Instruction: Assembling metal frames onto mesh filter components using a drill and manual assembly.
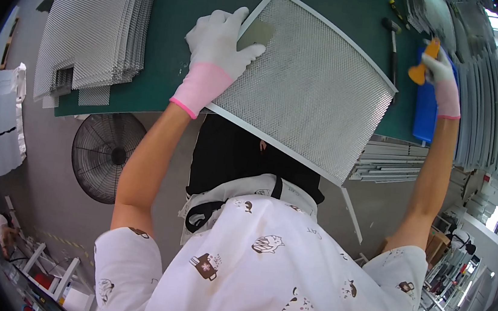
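Observation:
A framed metal mesh panel [311, 83] lies tilted on the green tabletop, its near corner jutting over the front edge. My left hand [218, 40], in a white glove with a pink cuff, rests on the panel's left frame edge. Its fingers are spread, and the thumb stretches over the mesh. Off to the right, my right hand [440, 69] wears a matching glove and is closed round an orange hand tool [418, 73] with a widened end. That hand is above a blue bin [425, 113], apart from the panel. The tool's exact kind cannot be made out.
Stacked mesh sheets [99, 24] stand on the table's left side. A hammer [392, 46] lies right of the panel, near a small yellow-and-black tool [396, 11]. Frame strips [391, 161] are piled below the right edge. A floor fan [109, 156] stands below the table's left.

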The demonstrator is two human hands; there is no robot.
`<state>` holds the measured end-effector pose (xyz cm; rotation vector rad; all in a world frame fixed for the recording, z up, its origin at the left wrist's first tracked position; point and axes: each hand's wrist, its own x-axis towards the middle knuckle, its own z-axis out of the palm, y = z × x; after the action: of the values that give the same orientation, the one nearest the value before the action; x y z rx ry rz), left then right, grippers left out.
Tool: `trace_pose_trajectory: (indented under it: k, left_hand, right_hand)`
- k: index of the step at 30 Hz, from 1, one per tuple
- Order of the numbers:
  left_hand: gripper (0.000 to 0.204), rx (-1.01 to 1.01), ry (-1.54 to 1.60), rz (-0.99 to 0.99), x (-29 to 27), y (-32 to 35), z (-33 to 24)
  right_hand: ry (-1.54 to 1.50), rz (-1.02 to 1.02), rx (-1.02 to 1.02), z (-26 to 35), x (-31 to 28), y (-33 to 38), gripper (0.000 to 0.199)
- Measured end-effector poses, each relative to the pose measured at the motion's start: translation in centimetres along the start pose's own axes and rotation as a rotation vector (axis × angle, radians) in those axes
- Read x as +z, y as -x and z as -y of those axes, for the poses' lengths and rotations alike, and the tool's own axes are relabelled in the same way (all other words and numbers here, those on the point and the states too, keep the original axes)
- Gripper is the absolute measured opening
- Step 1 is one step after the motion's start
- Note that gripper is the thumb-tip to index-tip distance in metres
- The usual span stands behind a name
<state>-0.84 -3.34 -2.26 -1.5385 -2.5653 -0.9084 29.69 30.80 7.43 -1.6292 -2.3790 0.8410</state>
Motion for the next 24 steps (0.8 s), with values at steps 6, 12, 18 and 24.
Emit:
trace_pose_trajectory:
  k: [6,12,18,24]
  left_hand:
    - [0.065,-0.016,-0.01,-0.01,0.1,0.7,1.2]
    - [0.067,0.008,0.017,0.012,0.0,0.8,0.8]
    - [0.072,-0.005,-0.061,0.011,-0.3,-0.2,0.6]
    - [0.073,0.023,-0.056,0.032,-0.3,0.4,1.2]
  right_hand:
    - [-0.621,0.427,-0.313,17.7,15.5,3.8,0.031]
    - [-0.726,0.55,-0.122,19.7,19.4,2.6,0.02]
    - [-0.748,0.536,-0.156,20.7,21.2,3.4,0.017]
    - [-0.742,0.597,-0.272,20.6,22.7,2.4,0.017]
